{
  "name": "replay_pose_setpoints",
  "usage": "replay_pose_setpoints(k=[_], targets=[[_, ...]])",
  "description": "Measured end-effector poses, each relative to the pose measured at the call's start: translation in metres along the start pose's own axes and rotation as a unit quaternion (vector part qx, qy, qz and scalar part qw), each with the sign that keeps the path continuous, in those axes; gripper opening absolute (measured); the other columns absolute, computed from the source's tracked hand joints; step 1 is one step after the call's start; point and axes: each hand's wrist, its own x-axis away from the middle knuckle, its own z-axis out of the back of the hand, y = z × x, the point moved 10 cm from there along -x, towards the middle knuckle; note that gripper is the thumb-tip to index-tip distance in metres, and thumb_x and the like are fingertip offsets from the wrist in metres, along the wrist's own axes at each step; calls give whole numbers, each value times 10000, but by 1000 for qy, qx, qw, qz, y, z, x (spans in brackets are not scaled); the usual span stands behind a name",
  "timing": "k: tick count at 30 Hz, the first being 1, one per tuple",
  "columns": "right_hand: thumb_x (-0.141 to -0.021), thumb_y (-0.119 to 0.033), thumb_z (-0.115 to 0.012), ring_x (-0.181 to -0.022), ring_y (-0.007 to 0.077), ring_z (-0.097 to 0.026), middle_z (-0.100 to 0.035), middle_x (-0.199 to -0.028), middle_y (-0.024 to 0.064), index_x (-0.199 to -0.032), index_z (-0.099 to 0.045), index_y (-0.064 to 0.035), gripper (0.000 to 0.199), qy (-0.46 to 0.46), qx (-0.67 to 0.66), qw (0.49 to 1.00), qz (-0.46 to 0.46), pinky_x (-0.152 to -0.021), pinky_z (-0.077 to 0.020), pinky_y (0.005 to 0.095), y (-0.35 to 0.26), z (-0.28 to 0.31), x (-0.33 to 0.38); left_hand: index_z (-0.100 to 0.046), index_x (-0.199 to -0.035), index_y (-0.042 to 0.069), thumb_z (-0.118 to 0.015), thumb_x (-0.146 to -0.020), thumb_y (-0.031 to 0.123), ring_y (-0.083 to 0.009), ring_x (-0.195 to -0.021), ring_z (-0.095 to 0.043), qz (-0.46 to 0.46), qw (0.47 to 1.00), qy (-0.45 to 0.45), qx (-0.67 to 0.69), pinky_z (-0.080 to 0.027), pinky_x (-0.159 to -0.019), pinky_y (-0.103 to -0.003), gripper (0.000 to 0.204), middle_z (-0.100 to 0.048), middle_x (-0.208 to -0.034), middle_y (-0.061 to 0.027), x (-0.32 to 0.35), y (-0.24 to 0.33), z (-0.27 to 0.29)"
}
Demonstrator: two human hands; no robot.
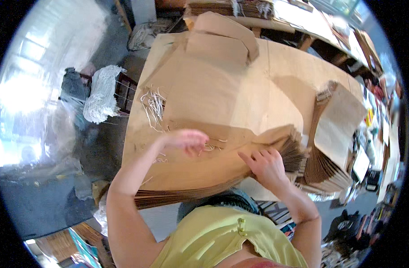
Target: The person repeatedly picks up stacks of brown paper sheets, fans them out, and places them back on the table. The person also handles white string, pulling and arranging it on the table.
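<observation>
Brown paper bags (200, 176), flat and fanned in a thick stack, fill centre frame under you; your right hand (267, 165) presses them open-fingered, your left hand (186, 139) hovers loosely curled, grasping nothing.

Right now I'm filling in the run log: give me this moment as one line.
left hand: open, over stack of flat brown paper bags | right hand: flat on stack | white cord handles: loose on table
</observation>
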Motion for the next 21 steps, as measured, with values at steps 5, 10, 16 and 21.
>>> replay_pose_setpoints(k=[5,10,16,21], targets=[[-706,-197,-675,-732,191,-635,-652,-790,-22,-954,-678,-208,248,-95,-39,995,-14,-656,-466,366,-3,-22,7,-441,-1327,15,-617,-852,516,-288,-1134,-575,7,810,559,-177,-498,-897,-428,713,-562,-1263,-185,-30,-96,287],[-729,-216,-655,-836,164,-691,-716,-915,-10,-913,-717,-207,195,-66,-77,991,-86,-686,-490,357,8,-13,10,-566,-1192,43,-611,-841,483,-369,-1149,-554,167,734,652,-92,-485,-915,-427,565,-544,-1291,-198,-36,-77,321],[-681,-332,-600,-840,170,-682,-716,-890,4,-909,-727,-196,295,-102,-89,973,-188,-712,-464,367,10,-10,-7,-709,-868,195,-657,-790,331,-352,-1082,-575,-36,764,594,-251,-482,-883,-439,165,-607,-1181,-70,-62,9,381],[-683,-333,-596,-725,149,-678,-711,-806,-15,-915,-734,-205,298,-108,-78,969,-208,-657,-461,317,16,-18,-16,-721,-912,207,-684,-780,320,-271,-1213,-477,-72,661,692,-281,-407,-977,-457,178,-544,-1275,-66,-46,18,473]])
